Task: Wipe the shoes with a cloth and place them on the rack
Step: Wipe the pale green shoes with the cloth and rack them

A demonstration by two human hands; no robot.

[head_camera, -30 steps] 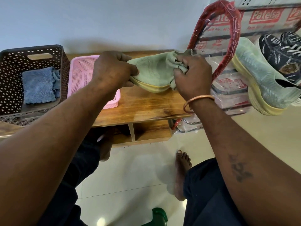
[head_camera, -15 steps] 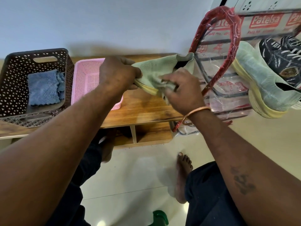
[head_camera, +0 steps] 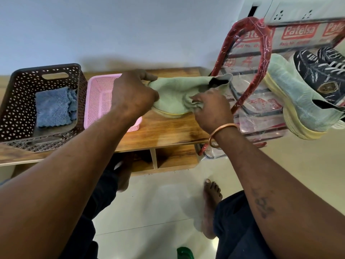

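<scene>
My left hand (head_camera: 133, 94) grips the toe end of a pale green knit shoe (head_camera: 177, 92) with a yellow sole, held just above the wooden bench. Against the shoe's side my right hand (head_camera: 211, 107) pinches a bunched pale green cloth (head_camera: 192, 102). The shoe's dark opening faces right, toward the red-framed shoe rack (head_camera: 261, 45). A matching green shoe (head_camera: 296, 98) lies on the rack, with dark lace-up shoes (head_camera: 321, 71) behind it.
A wooden bench (head_camera: 168, 131) carries a brown perforated basket (head_camera: 20, 101) with a blue cloth (head_camera: 54, 107) inside, and a pink basket (head_camera: 99, 101). The rack is wrapped in printed plastic. My bare feet stand on the pale tiled floor below.
My right hand with the cloth has slid down from the shoe's opening to its side near the sole. The shoe has turned and dropped a little, closer to the bench.
</scene>
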